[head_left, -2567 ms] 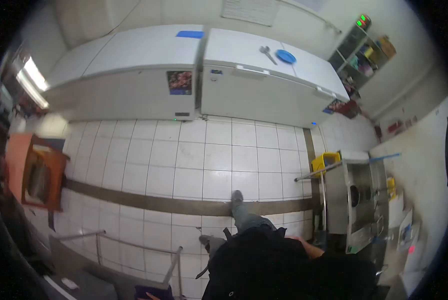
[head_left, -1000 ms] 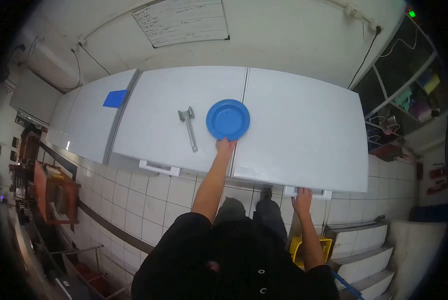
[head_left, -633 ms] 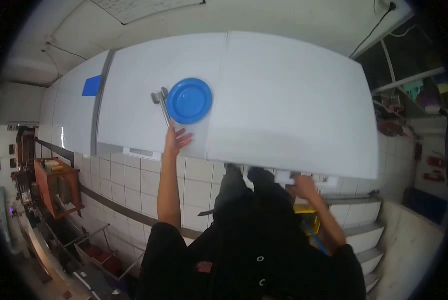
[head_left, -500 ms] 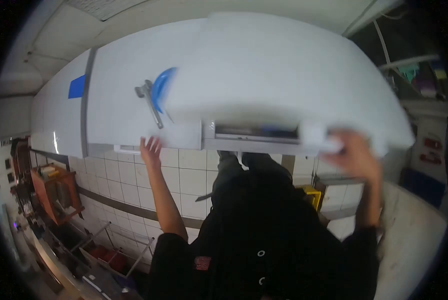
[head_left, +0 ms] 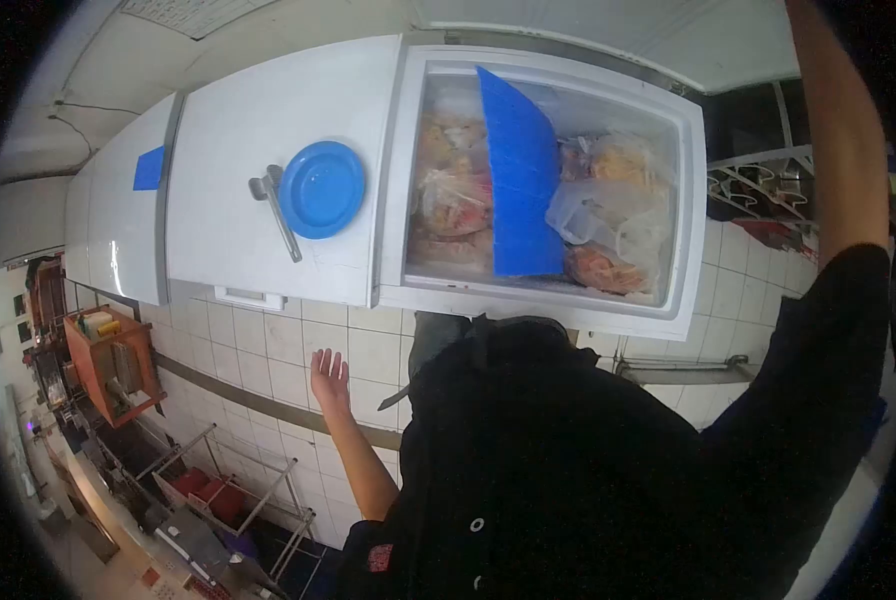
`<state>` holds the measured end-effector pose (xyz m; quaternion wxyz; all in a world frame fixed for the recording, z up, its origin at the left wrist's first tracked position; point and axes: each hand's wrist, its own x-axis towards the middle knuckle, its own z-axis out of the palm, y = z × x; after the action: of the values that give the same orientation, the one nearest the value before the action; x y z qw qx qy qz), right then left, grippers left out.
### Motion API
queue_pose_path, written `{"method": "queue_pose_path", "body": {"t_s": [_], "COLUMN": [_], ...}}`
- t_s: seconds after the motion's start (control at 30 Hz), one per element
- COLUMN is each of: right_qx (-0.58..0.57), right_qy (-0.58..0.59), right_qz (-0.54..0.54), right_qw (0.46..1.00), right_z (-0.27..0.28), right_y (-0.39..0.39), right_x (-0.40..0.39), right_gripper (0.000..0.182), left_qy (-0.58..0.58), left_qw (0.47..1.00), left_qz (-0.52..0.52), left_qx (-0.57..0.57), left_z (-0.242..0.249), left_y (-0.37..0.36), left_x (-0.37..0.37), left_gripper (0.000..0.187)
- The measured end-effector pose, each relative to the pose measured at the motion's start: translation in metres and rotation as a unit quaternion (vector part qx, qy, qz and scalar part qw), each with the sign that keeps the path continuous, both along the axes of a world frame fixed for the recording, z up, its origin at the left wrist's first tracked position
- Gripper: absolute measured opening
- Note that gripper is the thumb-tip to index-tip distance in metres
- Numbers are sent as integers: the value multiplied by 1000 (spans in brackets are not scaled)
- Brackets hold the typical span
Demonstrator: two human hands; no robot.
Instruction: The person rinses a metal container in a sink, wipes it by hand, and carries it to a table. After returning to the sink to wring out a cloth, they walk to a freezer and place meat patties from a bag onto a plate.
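A chest freezer (head_left: pixel 696 200) stands open in front of me, with its white lid (head_left: pixel 628 35) raised at the top. My right forearm reaches up toward that lid, and the hand is beyond the frame. Inside the freezer, a blue panel (head_left: pixel 523 175) leans upright between clear bags of food (head_left: pixel 455 205) on the left and a whitish plastic bag (head_left: pixel 618 222) on the right. My left hand (head_left: pixel 330 380) hangs in front of the freezers, fingers apart and holding nothing. On the closed lid to the left lie a blue plate (head_left: pixel 321 190) and metal tongs (head_left: pixel 282 222).
A closed white freezer lid (head_left: pixel 223 130) adjoins on the left, and a further white unit (head_left: pixel 118 230) bears a blue patch. An orange-brown cabinet (head_left: pixel 113 365) and a metal rack (head_left: pixel 258 500) stand lower left. Wire shelving (head_left: pixel 768 180) is at the right.
The freezer lid has swung up, exposing the bags and blue panel inside. My right hand rose out of view from the lid's front edge. My left hand dropped lower, away from the tongs.
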<state>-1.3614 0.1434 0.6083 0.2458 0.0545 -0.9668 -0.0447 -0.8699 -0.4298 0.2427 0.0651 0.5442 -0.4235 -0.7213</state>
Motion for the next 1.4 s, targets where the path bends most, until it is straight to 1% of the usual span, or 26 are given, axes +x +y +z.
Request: {"method": "queue_pose_path", "body": {"t_s": [0.1, 0.2, 0.27, 0.43, 0.5, 0.53, 0.63, 0.67, 0.7, 0.73, 0.77, 0.8, 0.83, 0.87, 0.9, 0.93, 0.97, 1.03, 1.13, 1.2, 1.23, 1.27, 1.3, 1.33, 1.37, 1.4], "right_qx": [10, 11, 14, -17, -50, -71, -137, -149, -154, -147, -134, -125, -113, -88, -92, -55, -44, -23, -10, 29, 37, 104, 73, 46, -22, -14], "right_qy": [-10, -4, 15, 84, 31, -27, -258, -330, -343, -434, -479, -499, -460, -441, -536, -553, -614, -594, -564, -532, -523, -642, -615, -716, -685, -660], "right_qz": [5, 29, 55, 152, 165, 159, 90, 50, 59, 8, 14, 12, 34, 57, -31, -44, -78, -61, -167, -130, -127, -192, -122, -149, -39, -6], "right_qw": [1000, 999, 998, 985, 985, 984, 952, 931, 925, 889, 868, 857, 880, 891, 839, 830, 784, 802, 808, 836, 842, 735, 776, 681, 727, 752], "right_z": [-11, -21, -23, -25, -38, -50, -81, -100, -118, -130, -138, -167, -202, -226, -242, -267, -295, -361, -433, -487, -496, -468, -428, -439, -348, -382], "right_y": [5, 12, 7, -49, -73, -85, -117, -118, -121, -130, -141, -139, -136, -138, -154, -162, -166, -162, -169, -153, -152, -184, -218, -231, -332, -359], "right_x": [4, 24, 52, 216, 291, 325, 377, 390, 402, 410, 413, 423, 436, 445, 441, 446, 444, 459, 471, 445, 464, 443, 438, 423, 393, 393], "right_gripper": [49, 47, 46, 44, 43, 43, 39, 36, 32, 31, 33, 35, 32, 37, 44, 49, 51, 51, 57, 56, 56, 61, 59, 53, 53, 51], "left_qy": [-15, 43, 43, 41, 4, -9, -75, -59, -41, -24, -19, -15, -13, -26, -42, -33, -25, 47, 156, 178, 190, 229, 261, 270, 275, 224], "left_qw": [999, 998, 996, 974, 942, 915, 858, 866, 876, 885, 871, 855, 839, 827, 816, 818, 821, 846, 863, 875, 875, 885, 888, 893, 900, 911], "left_qz": [30, -48, -68, -111, -135, -152, -221, -217, -213, -208, -236, -262, -284, -296, -305, -324, -346, -289, -292, -257, -260, -289, -319, -316, -302, -297], "left_qx": [21, -9, -33, -195, -306, -373, -458, -446, -431, -415, -431, -447, -465, -477, -490, -473, -454, -446, -382, -371, -361, -285, -205, -175, -151, -180], "left_z": [-7, -16, -7, 1, -13, -21, -32, -34, -34, -34, -34, -31, -29, -32, -38, -39, -41, -46, -52, -48, -49, -59, -70, -51, -28, -28], "left_y": [14, 13, 12, -25, -51, -61, -81, -82, -84, -86, -84, -85, -88, -88, -87, -89, -91, -87, -103, -132, -139, -156, -180, -200, -228, -258], "left_x": [5, -2, -41, -136, -164, -181, -234, -249, -264, -279, -288, -294, -299, -302, -305, -307, -306, -309, -321, -324, -318, -316, -318, -307, -294, -276], "left_gripper": [51, 47, 43, 46, 56, 61, 76, 78, 80, 83, 82, 81, 81, 75, 69, 64, 58, 45, 35, 33, 33, 35, 37, 39, 41, 39]}}
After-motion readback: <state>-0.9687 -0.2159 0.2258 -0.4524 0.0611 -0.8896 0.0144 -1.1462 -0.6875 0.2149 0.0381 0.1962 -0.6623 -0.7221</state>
